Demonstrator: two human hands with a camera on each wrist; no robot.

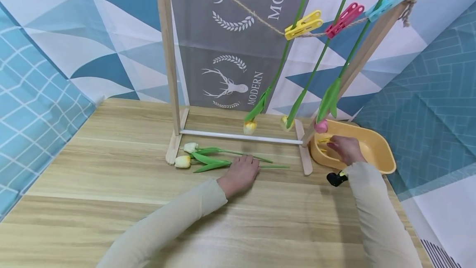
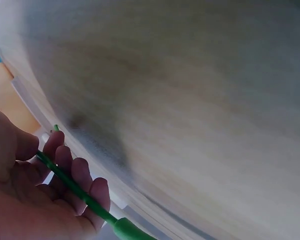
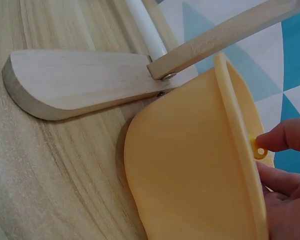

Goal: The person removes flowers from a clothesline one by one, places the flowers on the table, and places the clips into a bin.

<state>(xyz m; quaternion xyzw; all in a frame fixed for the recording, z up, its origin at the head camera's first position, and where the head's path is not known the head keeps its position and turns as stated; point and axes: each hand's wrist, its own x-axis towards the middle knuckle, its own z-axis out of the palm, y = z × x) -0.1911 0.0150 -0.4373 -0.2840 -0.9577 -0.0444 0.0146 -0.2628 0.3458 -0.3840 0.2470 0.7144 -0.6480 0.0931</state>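
My left hand (image 1: 241, 173) is low over the table, holding the thin green stem of an artificial tulip (image 1: 182, 161) with a pale yellow bloom. In the left wrist view that stem (image 2: 70, 183) runs across the palm between thumb and curled fingers. A second white tulip (image 1: 191, 148) lies just behind it. At the right, my right hand (image 1: 347, 149) reaches into an orange plastic basin (image 1: 386, 156). Its thumb and finger pinch a yellow clothespin (image 3: 260, 150) at the basin's rim; most of the clothespin is hidden behind the wall.
A wooden frame (image 1: 169, 53) with a white crossbar (image 1: 241, 136) stands behind. On its twine (image 1: 241, 5), yellow (image 1: 303, 25), pink (image 1: 345, 20) and blue (image 1: 392, 0) clothespins hold three upside-down tulips. The frame's right foot (image 1: 304, 152) adjoins the basin.
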